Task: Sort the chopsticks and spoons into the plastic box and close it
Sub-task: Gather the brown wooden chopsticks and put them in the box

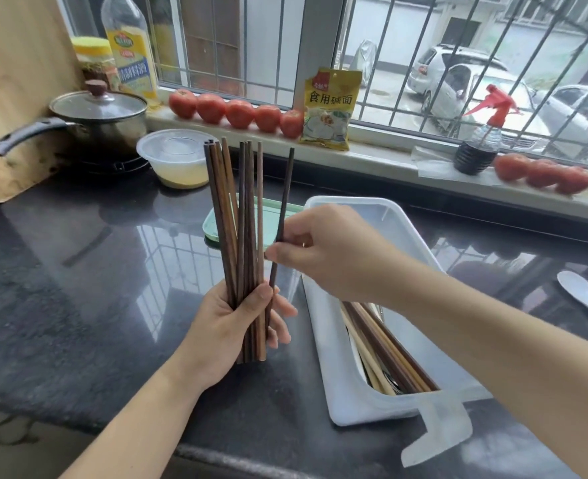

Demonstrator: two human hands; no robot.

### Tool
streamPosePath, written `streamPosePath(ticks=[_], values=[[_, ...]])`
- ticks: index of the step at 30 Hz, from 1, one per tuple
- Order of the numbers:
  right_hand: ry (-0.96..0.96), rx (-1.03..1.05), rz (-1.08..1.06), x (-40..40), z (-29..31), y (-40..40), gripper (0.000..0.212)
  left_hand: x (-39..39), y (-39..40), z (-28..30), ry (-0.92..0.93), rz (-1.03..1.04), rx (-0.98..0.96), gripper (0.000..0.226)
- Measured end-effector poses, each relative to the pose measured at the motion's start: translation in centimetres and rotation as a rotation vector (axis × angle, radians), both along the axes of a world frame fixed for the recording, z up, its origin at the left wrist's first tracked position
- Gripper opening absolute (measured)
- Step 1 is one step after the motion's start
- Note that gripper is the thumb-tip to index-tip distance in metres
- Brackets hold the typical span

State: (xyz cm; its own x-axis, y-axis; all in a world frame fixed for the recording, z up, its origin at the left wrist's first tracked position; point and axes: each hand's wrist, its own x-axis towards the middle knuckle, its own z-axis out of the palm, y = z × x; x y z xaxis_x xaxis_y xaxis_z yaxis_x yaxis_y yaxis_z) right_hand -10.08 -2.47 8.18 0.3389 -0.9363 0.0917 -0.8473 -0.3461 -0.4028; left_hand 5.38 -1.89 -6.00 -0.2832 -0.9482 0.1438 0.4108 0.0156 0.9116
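Head view: left hand (232, 331) is curled round a bundle of brown chopsticks (240, 236), held upright above the dark bench (61, 288), blunt ends pointing far toward the window. Right hand (323, 252) reaches in from the right, thumb and forefinger pinching one darker chopstick (283, 216) at mid-length; its lower end sits against the left hand's fingers, right beside the bundle, top end tilted slightly right. Left grip is a full wrap, right grip a fingertip pinch with the other fingers loosely curled. Plastic box (323, 326), translucent white, lies on the bench just right of the left hand, long axis running near to far, lid off, latch tab (437, 430) hanging at the near end. More chopsticks (382, 347) in mixed light and dark wood lie lengthwise in its near half, with some metal utensils under them, too hidden to identify. Pale green lid (268, 219) lies flat on the bench behind the bundle, partly hidden by it. White plastic spoon (586, 299) rests on the bench at far right, well apart from the box. Far left: lidded pot (102, 115) on a burner, clear plastic bowl (178, 160) with yellowish contents beside it. Windowsill (389, 157) carries rows of tomatoes (237, 112), a yellow packet (329, 108), an oil bottle (130, 46) and a red-topped spray bottle (482, 140).
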Motion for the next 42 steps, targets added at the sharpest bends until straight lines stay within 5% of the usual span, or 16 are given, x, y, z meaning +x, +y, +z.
streamPosePath(ticks=[5, 7, 9, 12, 16, 25, 32, 37, 42], values=[[-0.73, -0.243, -0.228, -3.7, 4.9, -0.8, 0.018, -0.5, -0.7, 0.0, -0.169, 0.19, 0.054, 0.032], [-0.621, -0.429, -0.313, -5.9, 7.1, -0.6, 0.017, -0.5, -1.2, -0.5, -0.157, 0.256, 0.126, 0.021], [-0.255, -0.435, -0.367, -7.6, 7.7, -0.4, 0.02, -0.5, -1.5, -0.7, -0.116, 0.277, 0.163, 0.013], [0.273, -0.058, -0.332, -7.6, 5.3, 0.0, 0.029, -0.5, -1.6, -0.7, -0.115, 0.291, 0.163, 0.008], [0.536, 0.178, -0.203, -6.6, 0.3, -0.4, 0.037, -0.4, -1.6, -0.7, -0.103, 0.263, 0.195, 0.011], [0.533, 0.375, -0.249, -6.6, -1.4, -0.6, 0.042, -0.1, -1.0, 0.1, -0.023, 0.181, 0.163, 0.011], [-0.015, -0.098, -0.218, -4.4, 2.7, 0.4, 0.023, 0.3, -0.5, 0.4, 0.087, 0.081, 0.107, 0.034], [0.081, -0.045, 0.001, -0.6, 1.0, 0.2, 0.03, 0.5, -0.3, 0.2, 0.083, -0.026, 0.046, 0.044], [-0.073, -0.066, 0.005, 0.6, -0.9, -0.2, 0.022, 0.4, -0.2, 0.2, 0.063, -0.071, 0.052, 0.046]])
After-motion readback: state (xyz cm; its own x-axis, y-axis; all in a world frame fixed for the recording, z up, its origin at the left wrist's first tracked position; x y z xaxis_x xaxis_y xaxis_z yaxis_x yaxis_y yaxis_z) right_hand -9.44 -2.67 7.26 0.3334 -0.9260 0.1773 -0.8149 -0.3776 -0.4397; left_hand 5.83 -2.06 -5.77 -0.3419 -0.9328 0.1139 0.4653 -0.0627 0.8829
